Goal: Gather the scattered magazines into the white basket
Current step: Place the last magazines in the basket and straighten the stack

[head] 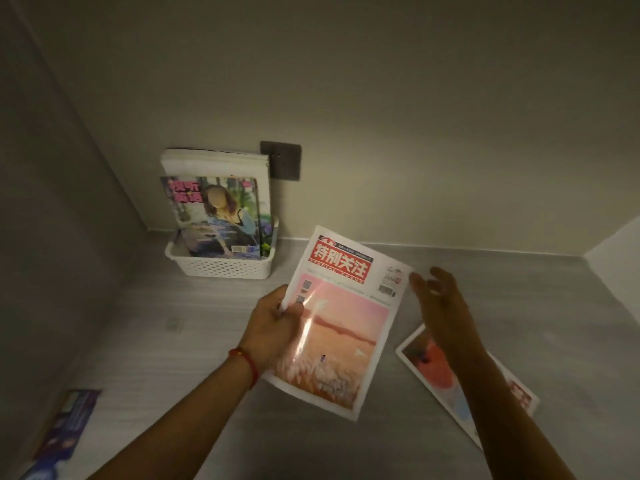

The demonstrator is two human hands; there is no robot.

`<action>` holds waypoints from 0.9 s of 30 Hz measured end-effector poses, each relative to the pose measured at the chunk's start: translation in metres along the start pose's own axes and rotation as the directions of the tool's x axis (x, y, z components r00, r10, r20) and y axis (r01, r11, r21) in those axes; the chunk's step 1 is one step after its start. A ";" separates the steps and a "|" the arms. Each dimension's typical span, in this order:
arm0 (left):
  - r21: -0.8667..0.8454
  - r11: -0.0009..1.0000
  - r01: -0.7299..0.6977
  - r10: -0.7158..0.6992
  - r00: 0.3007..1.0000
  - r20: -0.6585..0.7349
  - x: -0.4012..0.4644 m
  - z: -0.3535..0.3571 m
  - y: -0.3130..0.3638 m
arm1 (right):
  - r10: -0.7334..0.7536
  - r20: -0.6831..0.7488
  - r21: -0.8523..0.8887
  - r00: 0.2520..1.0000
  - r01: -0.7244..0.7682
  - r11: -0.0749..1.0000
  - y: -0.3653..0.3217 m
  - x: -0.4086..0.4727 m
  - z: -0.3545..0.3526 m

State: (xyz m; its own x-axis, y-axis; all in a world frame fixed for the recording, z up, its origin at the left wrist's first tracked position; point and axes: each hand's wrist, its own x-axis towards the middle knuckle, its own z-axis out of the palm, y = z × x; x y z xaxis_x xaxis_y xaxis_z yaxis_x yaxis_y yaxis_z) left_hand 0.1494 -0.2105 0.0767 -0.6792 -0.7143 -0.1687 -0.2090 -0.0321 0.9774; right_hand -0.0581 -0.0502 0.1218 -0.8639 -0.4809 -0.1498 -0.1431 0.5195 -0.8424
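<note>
You hold a pink-covered magazine (337, 327) tilted above the table; the white perforated plastic basket (221, 265) holds upright magazines.

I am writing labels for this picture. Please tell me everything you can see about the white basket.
The white plastic basket is a low rectangular tub with perforated lattice walls and a smooth rolled rim. It stands upright on the grey wood-grain surface, in the far left corner by the wall. Several magazines stand in it, leaning back against the wall; the front one shows a person on its cover. Neither hand touches it.
</note>
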 end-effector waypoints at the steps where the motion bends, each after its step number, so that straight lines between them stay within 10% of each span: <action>1: -0.056 0.998 0.016 -0.017 1.000 -0.012 -0.001 -0.012 -0.001 | 0.081 0.136 0.118 0.987 -0.097 0.988 -0.002 -0.002 0.016; 4: -0.120 0.991 0.051 -0.056 0.998 -0.042 0.000 -0.050 -0.004 | -0.062 0.299 0.239 0.952 -0.012 0.971 -0.021 -0.007 0.059; 10: -0.007 0.998 -0.062 0.060 0.981 -0.186 0.037 -0.135 0.013 | -0.543 0.177 -0.186 0.821 0.569 0.801 -0.100 0.017 0.120; 21: 0.329 0.941 -0.081 0.218 0.888 -0.406 0.127 -0.250 0.032 | -0.554 0.154 -0.119 0.818 0.572 0.812 -0.179 0.073 0.232; 27: -0.057 0.993 0.100 -0.115 0.905 -0.409 0.163 -0.260 -0.020 | -0.412 0.244 -0.204 0.878 0.462 0.863 -0.155 0.090 0.270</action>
State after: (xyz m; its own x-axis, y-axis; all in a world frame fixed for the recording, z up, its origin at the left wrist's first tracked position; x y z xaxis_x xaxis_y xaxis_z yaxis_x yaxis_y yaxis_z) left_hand 0.2265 -0.5081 0.0625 -0.3034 -0.9288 -0.2128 -0.2352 -0.1434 0.9613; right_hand 0.0167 -0.3651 0.0988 -0.5810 -0.8090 0.0895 -0.6217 0.3701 -0.6903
